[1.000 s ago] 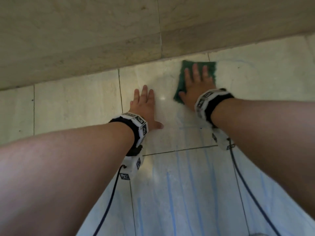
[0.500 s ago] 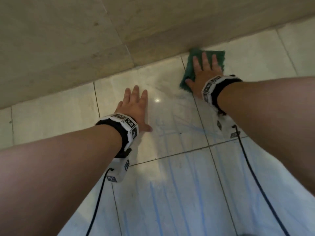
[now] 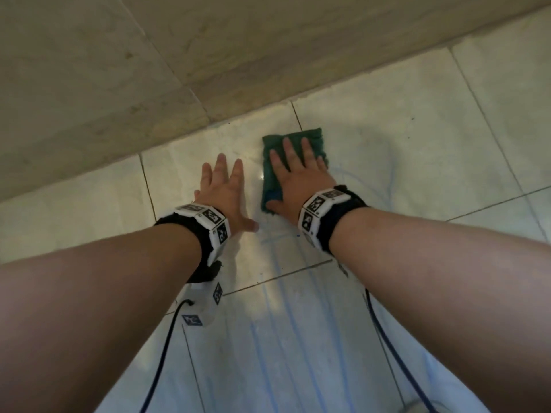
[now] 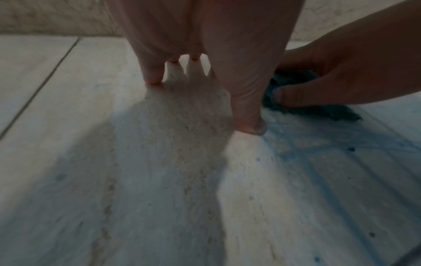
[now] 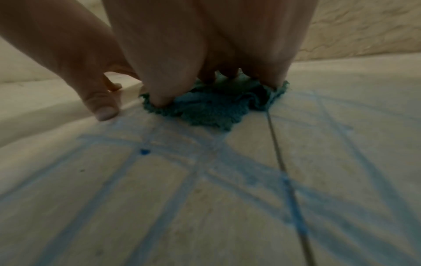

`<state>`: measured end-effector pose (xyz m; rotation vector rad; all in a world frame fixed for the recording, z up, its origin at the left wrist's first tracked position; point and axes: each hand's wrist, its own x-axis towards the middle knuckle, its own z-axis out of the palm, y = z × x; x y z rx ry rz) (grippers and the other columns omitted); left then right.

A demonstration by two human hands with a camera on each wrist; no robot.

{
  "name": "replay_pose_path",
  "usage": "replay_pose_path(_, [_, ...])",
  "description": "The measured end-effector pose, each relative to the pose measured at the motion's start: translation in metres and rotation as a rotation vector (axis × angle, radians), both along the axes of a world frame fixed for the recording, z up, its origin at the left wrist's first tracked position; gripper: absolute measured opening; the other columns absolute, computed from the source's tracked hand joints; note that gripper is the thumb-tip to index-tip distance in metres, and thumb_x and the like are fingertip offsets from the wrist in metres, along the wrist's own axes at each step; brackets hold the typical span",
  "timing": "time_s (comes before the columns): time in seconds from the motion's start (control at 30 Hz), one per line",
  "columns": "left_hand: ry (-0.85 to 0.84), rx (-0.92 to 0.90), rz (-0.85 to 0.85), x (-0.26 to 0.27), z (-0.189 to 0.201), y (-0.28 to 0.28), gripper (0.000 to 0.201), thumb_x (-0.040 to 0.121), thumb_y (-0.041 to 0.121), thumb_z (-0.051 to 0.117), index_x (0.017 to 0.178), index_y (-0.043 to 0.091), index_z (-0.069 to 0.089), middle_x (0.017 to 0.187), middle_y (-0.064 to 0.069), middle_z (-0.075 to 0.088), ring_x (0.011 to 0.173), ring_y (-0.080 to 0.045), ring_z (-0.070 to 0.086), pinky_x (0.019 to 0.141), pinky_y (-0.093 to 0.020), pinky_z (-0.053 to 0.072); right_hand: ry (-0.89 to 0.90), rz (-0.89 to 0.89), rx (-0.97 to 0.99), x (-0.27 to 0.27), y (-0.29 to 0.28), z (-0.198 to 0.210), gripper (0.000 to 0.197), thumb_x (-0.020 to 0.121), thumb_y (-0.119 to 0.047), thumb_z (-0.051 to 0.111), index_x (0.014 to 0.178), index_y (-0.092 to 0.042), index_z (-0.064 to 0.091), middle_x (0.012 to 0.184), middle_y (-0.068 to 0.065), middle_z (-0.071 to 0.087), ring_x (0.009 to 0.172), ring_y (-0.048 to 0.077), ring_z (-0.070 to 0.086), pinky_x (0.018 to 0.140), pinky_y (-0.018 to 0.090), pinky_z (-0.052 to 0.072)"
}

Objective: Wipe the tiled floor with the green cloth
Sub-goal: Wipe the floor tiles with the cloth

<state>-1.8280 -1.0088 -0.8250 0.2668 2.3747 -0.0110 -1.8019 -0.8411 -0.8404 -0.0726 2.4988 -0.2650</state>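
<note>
Right hand lies flat on the green cloth, fingers straight and a bit spread, palm pressing it onto the tiled floor. No curl round the fabric, just pushing down. In the right wrist view the fingertips dig into the cloth's bunched near edge and the thumb sits on it too. Cloth is folded into a rough rectangle, lying on a pale tile close to the base of the wall but not touching it (a strip of bare tile shows between them). A grout line runs up to the cloth's far left corner.

Left hand is just beside the cloth on its left, palm down on bare tile, fingers straight and together, thumb out to the side towards the right hand. It holds nothing. Left wrist view shows its fingertips touching the glossy tile, with the right hand's thumb on the cloth at the frame's right.

Blue streaks cross the floor nearer the person, from under the wrists back towards the camera; a few blue dots too. Both wrists wear marker bands with dark cables trailing back.
</note>
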Motion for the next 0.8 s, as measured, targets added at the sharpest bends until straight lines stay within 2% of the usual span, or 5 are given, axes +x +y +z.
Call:
replay_pose_path(0.13, [0.007, 0.012, 0.017, 0.001, 0.001, -0.001, 0.132, 0.07, 0.048, 0.084, 0.156, 0.024, -0.013, 0.161, -0.004, -0.026, 0.149, -0.032, -0.018, 0.121, -0.054, 0.012, 0.022, 0.033, -0.012, -0.003, 0.017, -0.004, 0.106, 0.088, -0.066, 0.056, 0.158, -0.026, -0.012, 0.164, 0.004, -0.022, 0.15, 0.035, -0.018, 0.122, 0.05, 0.002])
replay_pose_path(0.4, [-0.013, 0.041, 0.039, 0.002, 0.001, -0.003, 0.128, 0.073, 0.046, 0.084, 0.156, 0.027, -0.012, 0.161, -0.001, -0.028, 0.149, -0.029, -0.021, 0.121, -0.055, 0.008, -0.006, -0.353, 0.233, -0.025, 0.117, -0.001, 0.11, 0.085, -0.077, 0.049, 0.159, -0.021, -0.011, 0.165, 0.011, -0.015, 0.15, 0.043, -0.008, 0.122, 0.056, 0.009])
replay_pose_path(0.5, [0.004, 0.039, 0.031, 0.001, 0.0, -0.003, 0.129, 0.072, 0.047, 0.084, 0.156, 0.027, -0.011, 0.161, -0.001, -0.026, 0.149, -0.03, -0.02, 0.121, -0.056, 0.009, -0.003, -0.308, 0.162, -0.017, 0.078, 0.004, 0.11, 0.085, -0.073, 0.052, 0.159, -0.022, -0.012, 0.165, 0.009, -0.018, 0.15, 0.042, -0.011, 0.121, 0.058, 0.009])
replay_pose_path(0.67, [0.032, 0.04, 0.037, 0.003, 0.0, 0.0, 0.131, 0.068, 0.048, 0.086, 0.157, 0.027, -0.009, 0.163, -0.004, -0.021, 0.15, -0.033, -0.016, 0.12, -0.058, 0.012, -0.036, 0.001, -0.023, 0.01, -0.033, 0.005, 0.102, 0.091, -0.063, 0.054, 0.158, -0.027, -0.013, 0.163, 0.005, -0.025, 0.149, 0.037, -0.021, 0.12, 0.056, -0.002])
replay_pose_path(0.8, [0.029, 0.032, 0.012, 0.002, -0.001, -0.003, 0.131, 0.068, 0.048, 0.086, 0.157, 0.028, -0.009, 0.163, -0.004, -0.022, 0.15, -0.033, -0.016, 0.119, -0.058, 0.012, -0.032, 0.032, -0.038, 0.014, -0.018, 0.001, 0.102, 0.09, -0.064, 0.056, 0.158, -0.03, -0.013, 0.163, 0.002, -0.027, 0.149, 0.032, -0.023, 0.121, 0.051, -0.002])
